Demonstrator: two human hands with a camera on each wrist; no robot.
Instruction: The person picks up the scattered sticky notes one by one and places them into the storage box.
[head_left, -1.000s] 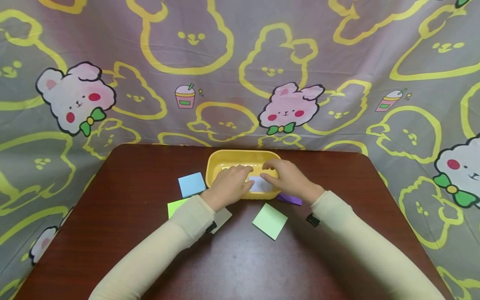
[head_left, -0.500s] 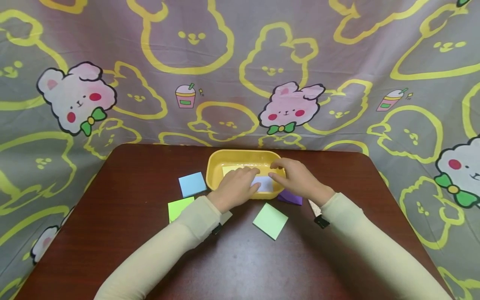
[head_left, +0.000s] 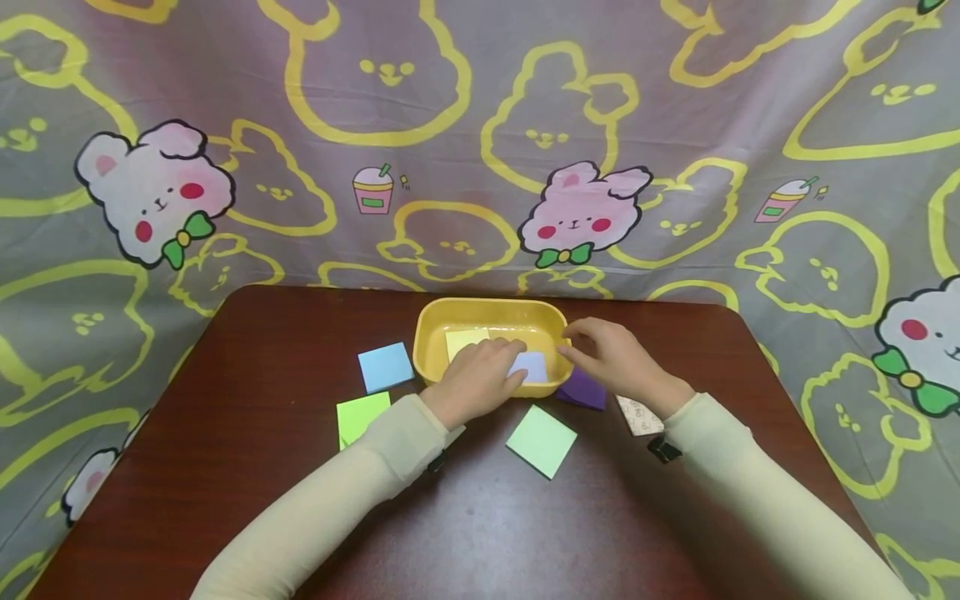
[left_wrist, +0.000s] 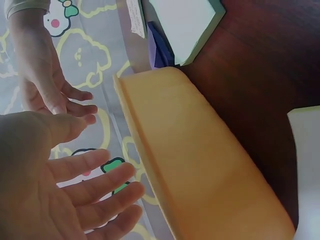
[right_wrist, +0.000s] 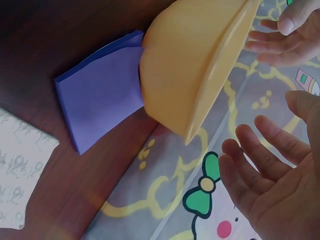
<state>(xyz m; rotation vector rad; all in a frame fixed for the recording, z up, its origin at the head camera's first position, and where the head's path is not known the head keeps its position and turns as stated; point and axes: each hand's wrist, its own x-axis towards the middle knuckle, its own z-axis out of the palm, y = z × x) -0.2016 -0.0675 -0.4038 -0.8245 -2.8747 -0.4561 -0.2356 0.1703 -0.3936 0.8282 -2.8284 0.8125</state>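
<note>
A yellow plastic basin (head_left: 431, 333) stands near the table's far edge, with a pale yellow sticky-note pad (head_left: 465, 339) and a lavender pad (head_left: 535, 367) inside. Over its front, my left hand (head_left: 480, 379) hovers with relaxed, spread fingers and partly covers the pads. My right hand (head_left: 618, 358) is at the basin's right end, loosely bent and holding nothing. Both wrist views show the palms bare, the left hand (left_wrist: 85, 185) and right hand (right_wrist: 280, 180) apart from the basin wall. A purple pad (head_left: 585, 392) lies against the basin's right front corner, below my right hand.
Around the basin lie a blue pad (head_left: 386, 367), a lime green pad (head_left: 362, 417), a mint green pad (head_left: 542, 442) and a patterned pad (head_left: 637, 415). A greyish pad (head_left: 456, 434) is mostly hidden by my left forearm. A patterned cloth (head_left: 450, 167) hangs behind the table.
Both hands have moved to the right, the right hand farther, from above the basin to its right end. More of the pale yellow pad and the patterned pad now shows.
</note>
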